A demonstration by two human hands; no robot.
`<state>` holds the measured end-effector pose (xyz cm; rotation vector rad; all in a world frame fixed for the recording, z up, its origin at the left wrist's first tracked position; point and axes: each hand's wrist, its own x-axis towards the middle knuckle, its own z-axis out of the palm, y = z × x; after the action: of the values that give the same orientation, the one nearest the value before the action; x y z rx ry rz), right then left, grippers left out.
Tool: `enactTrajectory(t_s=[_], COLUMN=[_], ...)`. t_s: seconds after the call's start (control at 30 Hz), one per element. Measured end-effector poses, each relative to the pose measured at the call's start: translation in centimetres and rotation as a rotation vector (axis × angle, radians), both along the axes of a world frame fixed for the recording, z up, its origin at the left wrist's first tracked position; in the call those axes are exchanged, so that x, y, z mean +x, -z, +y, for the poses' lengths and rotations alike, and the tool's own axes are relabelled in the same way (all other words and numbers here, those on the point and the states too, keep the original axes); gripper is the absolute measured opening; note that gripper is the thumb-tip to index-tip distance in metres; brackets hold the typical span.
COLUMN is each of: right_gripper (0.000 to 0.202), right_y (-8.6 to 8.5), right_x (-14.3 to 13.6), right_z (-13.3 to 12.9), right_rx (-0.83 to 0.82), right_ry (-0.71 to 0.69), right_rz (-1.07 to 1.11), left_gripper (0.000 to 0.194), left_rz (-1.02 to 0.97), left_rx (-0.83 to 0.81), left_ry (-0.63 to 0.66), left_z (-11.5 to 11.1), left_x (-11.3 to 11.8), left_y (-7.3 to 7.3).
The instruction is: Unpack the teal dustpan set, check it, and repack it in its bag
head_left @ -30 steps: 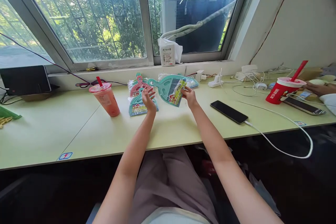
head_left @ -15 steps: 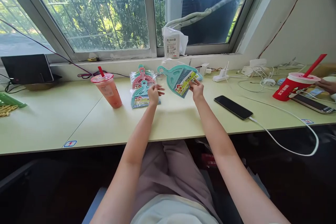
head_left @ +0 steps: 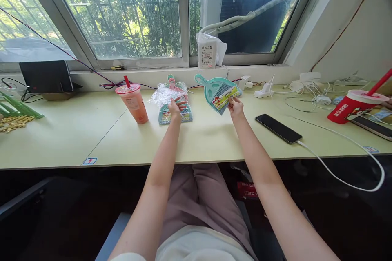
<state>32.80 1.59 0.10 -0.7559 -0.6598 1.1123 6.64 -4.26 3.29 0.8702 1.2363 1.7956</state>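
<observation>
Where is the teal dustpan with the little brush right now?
The teal dustpan is near the middle of the head view, held up by the right hand above the desk, right of the pile of packaged dustpans and left of the black phone.

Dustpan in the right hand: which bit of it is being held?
The right hand pinches the teal dustpan at its wide lower edge, by the label, handle pointing away.

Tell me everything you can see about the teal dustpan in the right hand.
The teal dustpan looks like a small plastic scoop with a looped handle pointing up and left. A brush with pale bristles and a colourful yellow label card sit in its pan. The right hand pinches its lower edge, holding it tilted just above the pale desk.
</observation>
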Motion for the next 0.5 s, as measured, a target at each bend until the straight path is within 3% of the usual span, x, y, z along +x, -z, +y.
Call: enactTrajectory(t_s=[0.13, 0.3, 0.4, 0.5], right_gripper=[0.025, 0.027, 0.027, 0.018], right_y=[-0.1, -0.2, -0.2, -0.2], right_x=[-0.4, -1.3, -1.9, -1.9], right_z=[-0.1, -0.5, -0.6, -0.4], right_rx=[-0.027, 0.001, 0.036, 0.019], right_ry=[-0.023, -0.126, -0.211, -0.229], right_rz=[-0.017, -0.063, -0.101, -0.135], left_gripper=[0.083, 0.079, 0.069, 0.059], left_rz=[0.126, 0.321, 0.282, 0.264], left_rx=[-0.020, -0.017, 0.058, 0.112], left_ry=[0.284, 0.581, 0.607, 0.463], left_z=[-0.1, 0.0, 0.2, 0.7], left_x=[1.0, 4.4, 6.0, 6.4], left_y=[-0.4, 1.4, 2.6, 3.3])
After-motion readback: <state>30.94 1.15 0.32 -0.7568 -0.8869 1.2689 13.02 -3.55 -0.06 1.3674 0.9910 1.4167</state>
